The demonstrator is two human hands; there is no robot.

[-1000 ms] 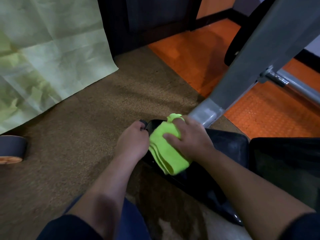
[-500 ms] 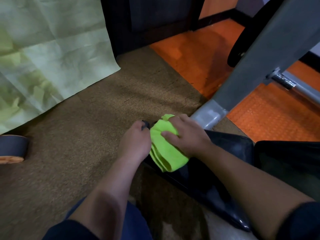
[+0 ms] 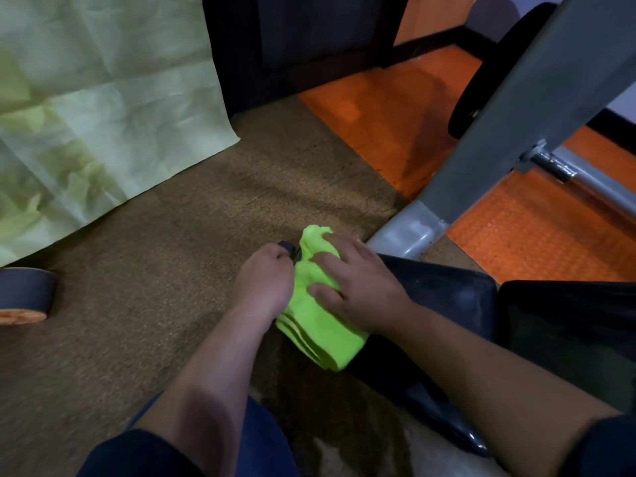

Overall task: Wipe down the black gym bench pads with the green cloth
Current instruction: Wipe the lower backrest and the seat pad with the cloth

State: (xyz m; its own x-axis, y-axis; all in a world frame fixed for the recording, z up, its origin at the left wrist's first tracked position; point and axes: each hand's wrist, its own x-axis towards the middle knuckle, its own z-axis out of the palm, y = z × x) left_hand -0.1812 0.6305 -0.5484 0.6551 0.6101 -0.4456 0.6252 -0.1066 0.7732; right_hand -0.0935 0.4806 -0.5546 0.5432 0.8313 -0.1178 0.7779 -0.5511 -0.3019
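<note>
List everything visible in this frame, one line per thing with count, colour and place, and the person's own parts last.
green cloth: 1, bright green, folded, on the narrow end of the bench pad
bench pad: 1, black, right of centre; a second black pad at the right edge
frame post: 1, grey, slanting at upper right
chrome bar: 1, silver, right
paper sheet: 1, pale green, creased, upper left
carpet: brown, centre
floor mat: orange, upper right
left hand: grips the pad's tip
right hand: fingers spread, presses the cloth

place: small gym room | signs: shiny black padded bench (image 3: 444, 297), thick grey metal frame bar (image 3: 537, 98), orange bumpy rubber floor mat (image 3: 537, 242), round black weight plate (image 3: 481, 77)
</note>
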